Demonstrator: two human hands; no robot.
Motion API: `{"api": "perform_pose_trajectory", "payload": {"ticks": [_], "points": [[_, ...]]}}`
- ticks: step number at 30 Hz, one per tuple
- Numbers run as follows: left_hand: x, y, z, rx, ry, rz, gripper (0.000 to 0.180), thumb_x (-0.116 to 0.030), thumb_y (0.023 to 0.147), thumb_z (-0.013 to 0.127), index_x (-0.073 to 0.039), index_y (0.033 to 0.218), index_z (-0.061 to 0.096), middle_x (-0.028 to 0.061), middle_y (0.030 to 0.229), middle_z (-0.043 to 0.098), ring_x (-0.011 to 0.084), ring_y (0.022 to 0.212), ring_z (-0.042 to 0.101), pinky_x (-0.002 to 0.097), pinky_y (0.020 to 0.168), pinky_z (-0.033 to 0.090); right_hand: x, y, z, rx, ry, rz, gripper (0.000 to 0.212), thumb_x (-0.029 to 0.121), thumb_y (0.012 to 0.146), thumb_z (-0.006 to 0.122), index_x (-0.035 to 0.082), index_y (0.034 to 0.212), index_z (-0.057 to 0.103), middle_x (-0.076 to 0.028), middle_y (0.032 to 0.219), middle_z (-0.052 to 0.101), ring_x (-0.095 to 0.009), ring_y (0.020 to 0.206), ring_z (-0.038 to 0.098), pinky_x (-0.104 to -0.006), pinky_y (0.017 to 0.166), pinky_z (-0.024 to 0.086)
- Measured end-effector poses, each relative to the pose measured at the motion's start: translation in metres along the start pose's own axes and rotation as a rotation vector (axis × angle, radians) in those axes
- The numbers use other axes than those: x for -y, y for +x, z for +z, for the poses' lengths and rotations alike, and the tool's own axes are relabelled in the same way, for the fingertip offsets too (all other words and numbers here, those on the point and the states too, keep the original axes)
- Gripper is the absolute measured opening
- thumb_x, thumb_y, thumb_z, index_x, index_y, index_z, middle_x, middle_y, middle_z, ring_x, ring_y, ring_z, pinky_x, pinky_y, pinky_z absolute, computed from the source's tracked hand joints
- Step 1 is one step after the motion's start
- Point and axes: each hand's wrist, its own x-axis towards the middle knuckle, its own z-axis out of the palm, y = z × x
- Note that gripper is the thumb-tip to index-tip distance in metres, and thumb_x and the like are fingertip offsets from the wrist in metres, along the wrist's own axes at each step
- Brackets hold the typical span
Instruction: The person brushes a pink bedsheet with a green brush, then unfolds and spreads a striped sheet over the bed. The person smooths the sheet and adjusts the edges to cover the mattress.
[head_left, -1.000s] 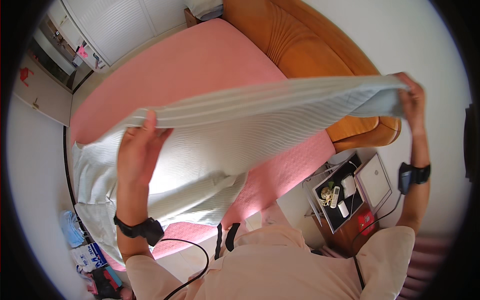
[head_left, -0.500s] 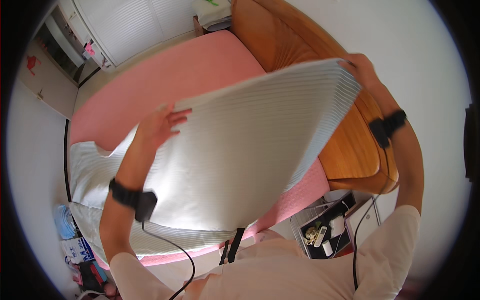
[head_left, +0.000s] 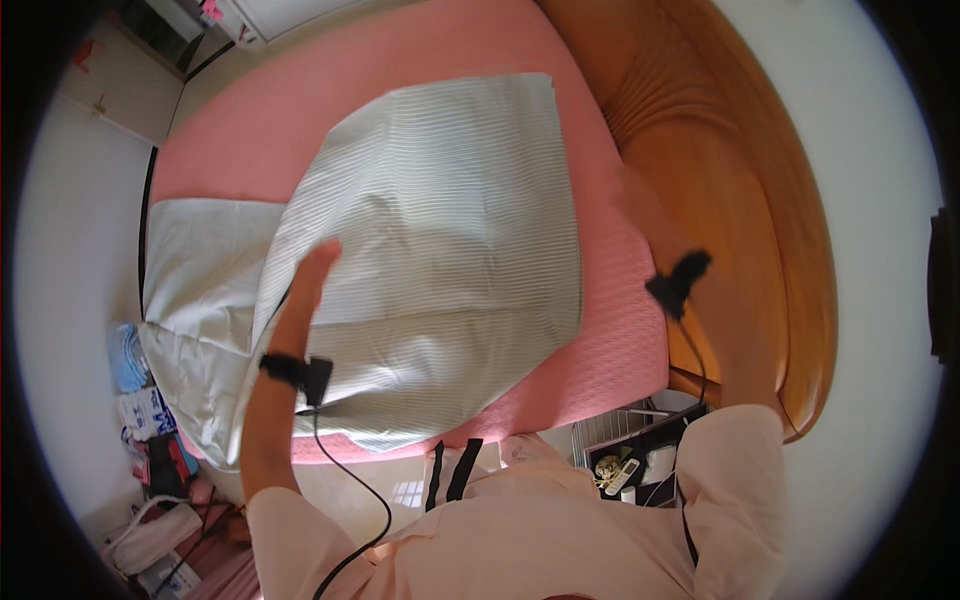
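Observation:
A pale striped sheet [head_left: 440,230] lies spread over the pink mattress cover [head_left: 622,330], its right part fairly flat and its left part folded and creased. Over the sheet's left half is my left hand [head_left: 320,262], seen edge-on; its fingers are mostly hidden, and I cannot tell whether it touches the cloth. My right hand [head_left: 645,205] is smeared by motion beside the wooden headboard [head_left: 730,170], to the right of the sheet and apart from it. Each wrist wears a black strap with a small box and a cable.
On the right, below the headboard, a bedside stand [head_left: 590,430] carries a white remote [head_left: 622,476] and small items. Bags and packages [head_left: 145,412] crowd the floor by the left wall. A door [head_left: 125,95] stands at the far left. Cables hang from both wrists.
The sheet's raised right corner has left my right hand, and the cloth has dropped onto the bed. Both hands have come lower, the right one moving left.

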Motion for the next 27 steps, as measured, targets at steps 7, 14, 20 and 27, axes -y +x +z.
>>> {"api": "perform_pose_trajectory", "payload": {"ticks": [7, 14, 20, 27], "points": [[0.23, -0.209, -0.057, -0.288, -0.174, -0.833, 0.027, -0.028, 0.075, 0.06, -0.012, 0.097, 0.057, 0.0014, 0.094, 0.058, 0.0167, 0.089, 0.051, 0.0321, 0.073, 0.039, 0.01, -0.244, 0.193, 0.456, 0.388, 0.638, 0.036, 0.017, 0.072, 0.061, 0.002, 0.103, 0.054, -0.016, 0.101, 0.057, -0.027, 0.095, 0.054, -0.0337, 0.077, 0.045], [0.267, -0.213, 0.011, -0.029, 0.186, -0.442, 0.027, -0.024, 0.076, 0.06, -0.008, 0.098, 0.059, 0.0041, 0.09, 0.059, 0.0124, 0.089, 0.052, 0.0268, 0.072, 0.041, 0.041, -0.246, 0.23, 0.115, 0.856, 1.213, 0.027, 0.021, 0.076, 0.058, 0.003, 0.096, 0.055, -0.008, 0.083, 0.058, -0.018, 0.069, 0.058, -0.0298, 0.057, 0.047], [0.22, -0.106, 0.141, 0.252, 0.082, -0.212, 0.032, -0.015, 0.075, 0.065, -0.003, 0.103, 0.054, 0.0085, 0.098, 0.059, 0.0144, 0.094, 0.055, 0.0269, 0.08, 0.045, 0.074, -0.192, 0.189, 0.496, 1.073, 1.018, 0.017, 0.022, 0.083, 0.053, 0.005, 0.083, 0.055, -0.002, 0.07, 0.055, -0.01, 0.057, 0.053, -0.0221, 0.052, 0.043], [0.114, -0.113, 0.277, 0.133, 0.384, 0.113, 0.067, -0.035, 0.062, 0.074, -0.006, 0.115, 0.046, 0.0145, 0.104, 0.056, 0.0241, 0.093, 0.055, 0.0338, 0.077, 0.045, 0.148, -0.147, 0.12, 0.492, 1.274, 0.662, 0.022, 0.025, 0.085, 0.052, 0.004, 0.078, 0.056, 0.001, 0.063, 0.054, -0.007, 0.051, 0.051, -0.0201, 0.047, 0.041]]}}
